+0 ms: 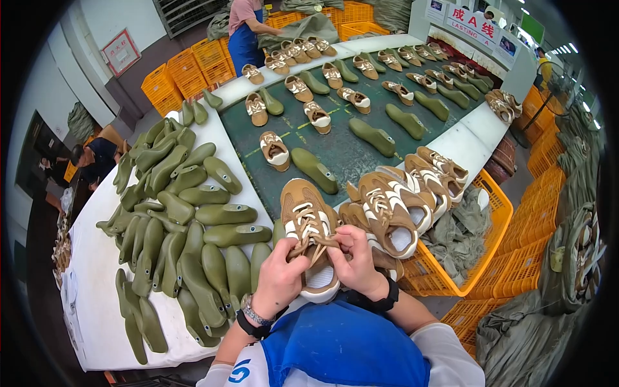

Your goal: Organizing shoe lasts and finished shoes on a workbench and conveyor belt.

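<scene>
**Both hands at the laces of a tan sneaker**

The person holds a tan-and-white sneaker (309, 238) upright against their chest, toe pointing away, at the near edge of the dark green conveyor belt (335, 145). The left hand (278, 278) is curled around the shoe's left side, fingers closed on the cream laces (308, 227) near the throat. The right hand (356, 259) is bent in from the other side, thumb and forefinger pinched on the lace ends just above the tongue. Neither hand is open; both grip the same shoe and its lacing.

Judging by the pinched fingers at the top eyelets, the step in hand looks like working the laces, loosening or tying them; which of the two cannot be told. The next move probably calls for a steady hold from the left hand while the right draws the lace through without twisting the upper.

Just to the right of the shoe lies a pile of finished sneakers (406, 193), overlapping one another beside a yellow crate (480, 258) holding grey-green cloth. To the left, a white table (97, 297) carries a heap of olive-green shoe lasts (187, 226). Farther up the belt, single sneakers lie paired with single lasts. A co-worker in a blue apron (244, 39) stands at the far end, near stacked orange-yellow crates.
</scene>
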`<state>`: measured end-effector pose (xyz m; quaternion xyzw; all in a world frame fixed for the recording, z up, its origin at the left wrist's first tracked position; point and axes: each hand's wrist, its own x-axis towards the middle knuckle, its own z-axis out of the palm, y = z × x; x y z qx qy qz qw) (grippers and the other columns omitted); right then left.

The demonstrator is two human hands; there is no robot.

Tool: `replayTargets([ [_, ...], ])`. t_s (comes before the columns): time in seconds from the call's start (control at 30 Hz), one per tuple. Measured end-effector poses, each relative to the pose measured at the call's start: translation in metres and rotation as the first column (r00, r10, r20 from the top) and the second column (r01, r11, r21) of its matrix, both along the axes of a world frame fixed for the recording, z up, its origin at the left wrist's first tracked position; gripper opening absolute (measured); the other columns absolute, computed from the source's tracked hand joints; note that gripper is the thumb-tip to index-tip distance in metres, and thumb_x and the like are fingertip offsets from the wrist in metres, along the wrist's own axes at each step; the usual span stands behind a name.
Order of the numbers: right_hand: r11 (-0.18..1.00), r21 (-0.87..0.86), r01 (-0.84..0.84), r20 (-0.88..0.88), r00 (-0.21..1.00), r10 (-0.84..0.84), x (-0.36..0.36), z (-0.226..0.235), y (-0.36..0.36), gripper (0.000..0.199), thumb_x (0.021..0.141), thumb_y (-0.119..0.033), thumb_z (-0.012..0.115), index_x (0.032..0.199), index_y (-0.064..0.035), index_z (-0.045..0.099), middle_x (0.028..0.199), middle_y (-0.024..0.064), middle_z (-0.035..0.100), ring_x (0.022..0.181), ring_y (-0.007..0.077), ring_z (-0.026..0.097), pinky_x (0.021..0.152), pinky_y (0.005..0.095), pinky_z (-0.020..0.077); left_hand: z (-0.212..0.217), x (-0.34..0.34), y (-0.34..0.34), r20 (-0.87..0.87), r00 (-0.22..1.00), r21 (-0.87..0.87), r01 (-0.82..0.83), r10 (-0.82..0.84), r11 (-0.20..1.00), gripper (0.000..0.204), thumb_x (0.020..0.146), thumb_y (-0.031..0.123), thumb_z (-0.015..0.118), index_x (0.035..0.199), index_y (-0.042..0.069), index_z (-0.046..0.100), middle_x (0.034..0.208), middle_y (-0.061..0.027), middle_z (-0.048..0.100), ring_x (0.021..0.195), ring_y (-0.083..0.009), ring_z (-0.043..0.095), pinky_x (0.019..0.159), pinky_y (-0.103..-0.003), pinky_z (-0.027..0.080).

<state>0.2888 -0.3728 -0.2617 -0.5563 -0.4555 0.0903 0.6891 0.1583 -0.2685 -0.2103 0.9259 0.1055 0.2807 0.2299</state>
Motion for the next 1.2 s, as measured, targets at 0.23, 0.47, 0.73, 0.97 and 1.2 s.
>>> replayTargets([
  [0.23, 0.876, -0.474, -0.085, 0.152, 0.972, 0.177, 0.046, 0.024, -0.010, 0.048, 0.076, -0.008, 0.065, 0.120, -0.0119, 0.049, 0.076, 0.0102, 0.057, 0.068, 0.0237, 0.059, 0.061, 0.0333, 0.0479, -0.019, -0.002, -0.007, 0.069, 0.995, -0.474, -0.035, 0.076, 0.880, 0.047, 0.078, -0.002, 0.059, 0.123, 0.005, 0.048, 0.115, -0.0175, 0.049, 0.090, -0.0259, 0.059, 0.070, -0.030, 0.052],
  [0.47, 0.834, -0.547, 0.075, 0.343, 0.929, 0.141, 0.076, 0.030, -0.036, 0.047, 0.075, -0.006, 0.064, 0.120, -0.0103, 0.050, 0.098, 0.0152, 0.060, 0.080, 0.0289, 0.061, 0.068, 0.0351, 0.0491, -0.058, -0.057, 0.029, -0.364, 0.923, -0.125, -0.180, 0.124, 0.976, 0.042, 0.080, 0.013, 0.060, 0.119, 0.004, 0.050, 0.103, -0.0184, 0.057, 0.091, -0.0325, 0.057, 0.076, -0.037, 0.049],
  [0.73, 0.745, -0.651, -0.148, 0.308, 0.845, 0.437, 0.035, -0.003, -0.016, 0.034, 0.078, -0.006, 0.058, 0.112, -0.0068, 0.054, 0.098, 0.0175, 0.060, 0.086, 0.0354, 0.058, 0.074, 0.0382, 0.0480, -0.110, -0.094, 0.000, -0.562, 0.816, -0.087, -0.223, 0.137, 0.971, 0.040, 0.075, 0.018, 0.063, 0.112, 0.005, 0.053, 0.088, -0.0162, 0.061, 0.080, -0.0331, 0.060, 0.070, -0.040, 0.049],
  [0.97, 0.743, -0.627, -0.233, 0.267, 0.832, 0.486, 0.005, 0.012, 0.022, 0.030, 0.078, -0.003, 0.058, 0.108, -0.0034, 0.056, 0.094, 0.0170, 0.060, 0.080, 0.0322, 0.060, 0.070, 0.0355, 0.0481, -0.106, -0.133, -0.017, -0.541, 0.802, -0.098, -0.361, 0.255, 0.927, 0.046, 0.078, 0.020, 0.063, 0.119, 0.005, 0.049, 0.088, -0.0161, 0.060, 0.083, -0.0329, 0.059, 0.073, -0.039, 0.049],
  [1.2, 0.649, -0.491, -0.581, 0.212, 0.644, 0.735, -0.081, 0.025, 0.063, 0.034, 0.078, -0.003, 0.061, 0.111, -0.0032, 0.054, 0.088, 0.0133, 0.057, 0.074, 0.0224, 0.059, 0.063, 0.0296, 0.0476, -0.088, -0.166, -0.020, 0.168, 0.958, -0.985, 0.173, 0.234, -0.001, 0.072, 0.092, 0.050, 0.040, 0.143, 0.011, 0.008, 0.136, -0.0075, 0.036, 0.122, -0.0179, 0.040, 0.100, -0.038, 0.035],
])
